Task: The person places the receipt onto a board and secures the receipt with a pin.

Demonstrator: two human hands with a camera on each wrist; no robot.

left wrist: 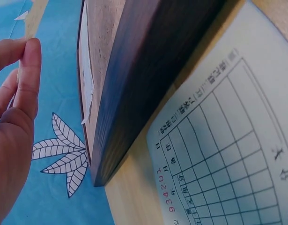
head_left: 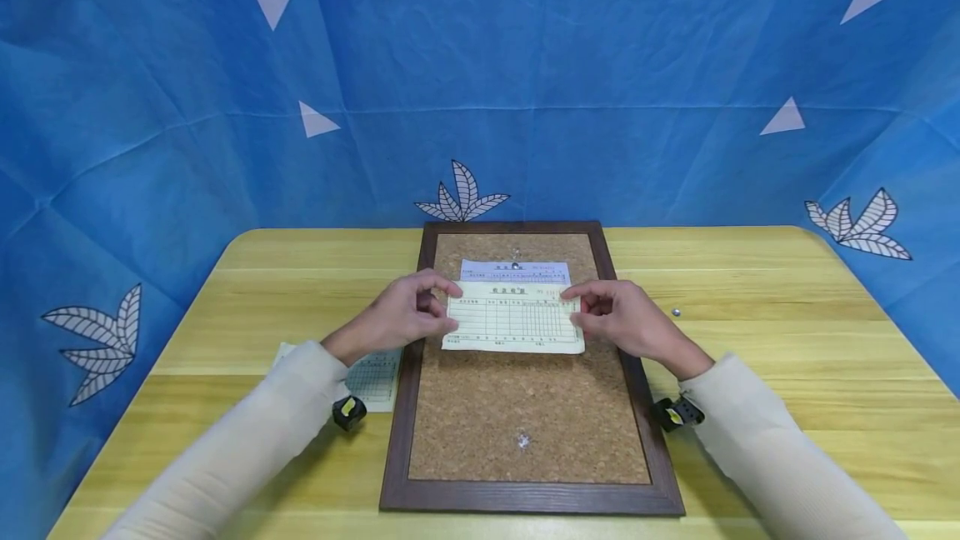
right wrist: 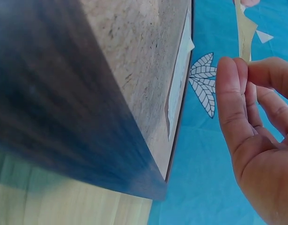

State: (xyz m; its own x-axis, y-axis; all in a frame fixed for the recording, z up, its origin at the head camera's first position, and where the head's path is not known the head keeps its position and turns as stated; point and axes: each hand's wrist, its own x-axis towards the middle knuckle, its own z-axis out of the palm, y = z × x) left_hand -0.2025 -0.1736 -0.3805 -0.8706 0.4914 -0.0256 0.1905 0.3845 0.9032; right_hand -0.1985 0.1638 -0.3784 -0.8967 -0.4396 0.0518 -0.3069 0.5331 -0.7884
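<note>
A pale yellow receipt form (head_left: 513,319) is stretched level between my two hands, above the cork board (head_left: 525,407). My left hand (head_left: 405,311) pinches its left edge between thumb and fingers. At the opposite edge, my right hand (head_left: 626,315) pinches it the same way. In both wrist views the paper stands off the cork. Behind it, a lilac receipt form (head_left: 480,269) lies on the board with a tack (head_left: 515,267) at its top middle; the held form covers its lower part.
The board's dark wooden frame (head_left: 532,497) lies on the wooden table (head_left: 750,273). Another greenish receipt form (head_left: 378,382) lies left of it, partly under my left forearm. A small silver tack (head_left: 676,312) sits to the right. Shiny spots (head_left: 522,441) show on the lower cork.
</note>
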